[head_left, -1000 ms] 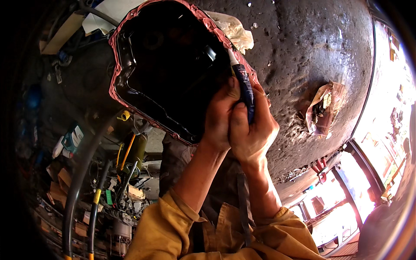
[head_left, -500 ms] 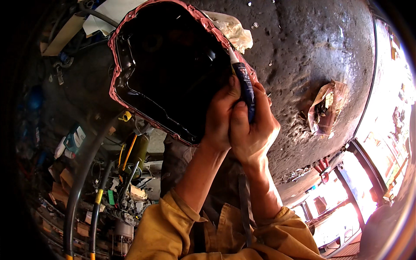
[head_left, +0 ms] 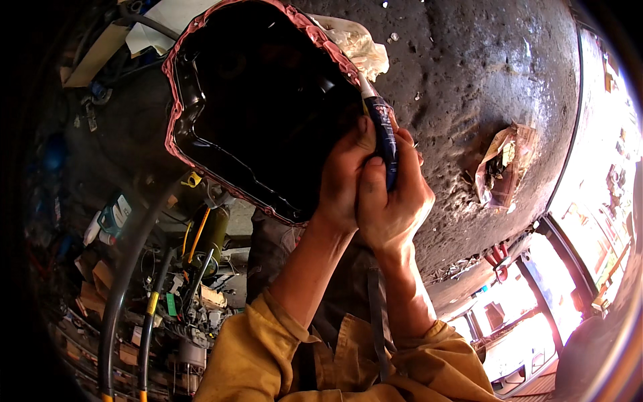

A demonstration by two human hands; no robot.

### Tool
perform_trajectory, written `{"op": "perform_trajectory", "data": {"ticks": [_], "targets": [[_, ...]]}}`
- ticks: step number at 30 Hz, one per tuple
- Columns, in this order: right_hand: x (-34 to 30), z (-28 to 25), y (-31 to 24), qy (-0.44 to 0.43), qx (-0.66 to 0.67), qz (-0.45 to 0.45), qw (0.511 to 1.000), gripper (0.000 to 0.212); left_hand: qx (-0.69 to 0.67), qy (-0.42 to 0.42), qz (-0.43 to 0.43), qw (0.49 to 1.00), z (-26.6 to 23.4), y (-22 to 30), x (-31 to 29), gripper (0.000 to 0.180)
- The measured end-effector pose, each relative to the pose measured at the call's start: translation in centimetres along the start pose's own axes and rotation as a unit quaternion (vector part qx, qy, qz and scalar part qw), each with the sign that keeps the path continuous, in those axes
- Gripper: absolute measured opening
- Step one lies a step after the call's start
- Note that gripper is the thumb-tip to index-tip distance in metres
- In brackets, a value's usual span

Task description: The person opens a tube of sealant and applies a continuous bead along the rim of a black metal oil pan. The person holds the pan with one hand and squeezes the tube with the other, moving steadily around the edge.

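A black oil pan (head_left: 254, 120) lies open side up in front of me, with a wavy bead of pink sealant (head_left: 175, 110) along its rim. My right hand (head_left: 395, 197) is closed round a dark blue sealant tube (head_left: 384, 137). Pressed against the tube's left side is my left hand (head_left: 343, 175), also closed on it, its thumb near the neck. The white nozzle (head_left: 365, 85) points away from me and meets the rim on the pan's right side. My hands cover the near right corner of the pan.
Crumpled pale plastic (head_left: 358, 43) lies beyond the nozzle on a dark, pitted surface (head_left: 455, 107). Farther right sits an open wrapper (head_left: 506, 164) with dark bits. Black bars (head_left: 130, 268) and cluttered parts are at lower left; red-handled pliers (head_left: 497, 258) lie at right.
The tube and both hands have shifted slightly to the right along the rim, the nozzle tip with them. The pan sits slightly farther left.
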State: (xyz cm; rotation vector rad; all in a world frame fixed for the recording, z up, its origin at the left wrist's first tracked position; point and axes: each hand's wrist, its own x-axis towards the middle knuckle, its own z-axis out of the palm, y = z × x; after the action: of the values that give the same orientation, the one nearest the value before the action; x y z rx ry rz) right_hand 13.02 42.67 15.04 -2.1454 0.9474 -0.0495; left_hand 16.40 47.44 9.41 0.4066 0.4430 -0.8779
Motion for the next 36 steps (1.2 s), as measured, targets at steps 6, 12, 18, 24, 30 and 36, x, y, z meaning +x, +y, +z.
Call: {"op": "perform_trajectory", "data": {"ticks": [6,12,18,24,30,36], "targets": [[0.2,0.9,0.1,0.006,0.008,-0.059,0.998,0.04,-0.022,-0.014,0.01,1.0,-0.5,1.0,-0.3,0.041],[-0.3,1.0,0.8,-0.003,0.012,-0.051,0.999,0.039,-0.032,-0.004,-0.008,0.999,-0.7,1.2,-0.7,0.029],[-0.9,0.6,1.2,0.001,0.006,-0.041,0.999,0.039,-0.029,0.009,-0.018,0.999,-0.7,0.3,-1.1,0.029],[-0.4,0.6,1.2,-0.006,0.016,-0.07,0.997,0.041,-0.02,0.009,-0.008,1.0,-0.5,0.5,-0.8,0.029],[-0.6,0.4,1.6,0.005,0.001,-0.051,0.999,0.043,-0.015,0.017,-0.015,1.0,-0.4,-0.1,-0.8,0.03],[-0.5,0.1,1.7,0.005,0.01,-0.052,0.999,0.042,-0.006,0.014,-0.007,1.0,0.1,0.2,-0.8,0.03]]}}
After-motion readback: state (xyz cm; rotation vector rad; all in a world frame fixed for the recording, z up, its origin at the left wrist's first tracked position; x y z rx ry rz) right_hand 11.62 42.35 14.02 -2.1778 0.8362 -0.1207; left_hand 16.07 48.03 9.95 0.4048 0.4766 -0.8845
